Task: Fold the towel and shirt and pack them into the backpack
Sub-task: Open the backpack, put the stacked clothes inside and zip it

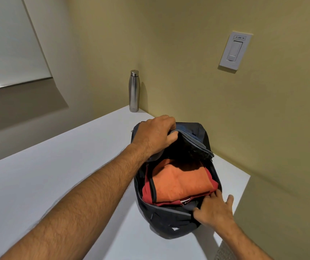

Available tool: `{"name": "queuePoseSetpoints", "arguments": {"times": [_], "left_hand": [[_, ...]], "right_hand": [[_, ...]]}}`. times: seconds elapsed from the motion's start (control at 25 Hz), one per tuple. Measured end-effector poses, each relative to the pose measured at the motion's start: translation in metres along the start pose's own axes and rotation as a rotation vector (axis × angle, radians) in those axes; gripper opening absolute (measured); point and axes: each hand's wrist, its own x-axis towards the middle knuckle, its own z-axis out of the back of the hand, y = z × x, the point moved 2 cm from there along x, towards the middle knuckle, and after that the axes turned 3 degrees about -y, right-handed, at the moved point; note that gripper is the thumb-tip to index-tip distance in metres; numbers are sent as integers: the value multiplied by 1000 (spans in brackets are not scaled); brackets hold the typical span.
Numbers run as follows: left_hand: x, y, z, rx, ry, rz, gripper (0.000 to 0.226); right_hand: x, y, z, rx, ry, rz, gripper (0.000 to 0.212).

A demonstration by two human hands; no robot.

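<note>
Backpack [169, 220]: laid open on the white tabletop [56, 166].
Towel [180, 182]: orange, folded, seen inside on the red shirt [148, 194].
Left hand [155, 136]: flap is gripped.
Right hand [215, 209]: fingers straight, near rim is touched.
Bottle [134, 91]: placed in the corner.

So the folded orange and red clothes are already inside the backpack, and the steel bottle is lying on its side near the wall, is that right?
Not quite: the steel bottle stands upright in the corner, as the head view shows. The rest holds: the folded orange and red clothes are already inside the backpack.
</note>
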Motion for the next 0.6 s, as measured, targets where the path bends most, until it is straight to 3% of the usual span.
{"name": "queuePoseSetpoints", "arguments": {"times": [0.08,0.16,0.28,0.44,0.6], "left_hand": [[-2,-2,-3,1,8,-12,18],[-5,-3,-6,-16,31,-21,17],[-11,1,-10,-88,110,-63,14],[-34,-1,-19,-104,240,-182,14],[-71,-6,-47,-1,342,-373,18]], "right_hand": [[5,-14,5,-70,45,-45,91],[10,-21,12,-76,99,-66,101],[13,-37,28,62,32,-99,75],[10,-44,51,368,-341,-110,35],[14,-30,80,793,-630,-109,27]]}}
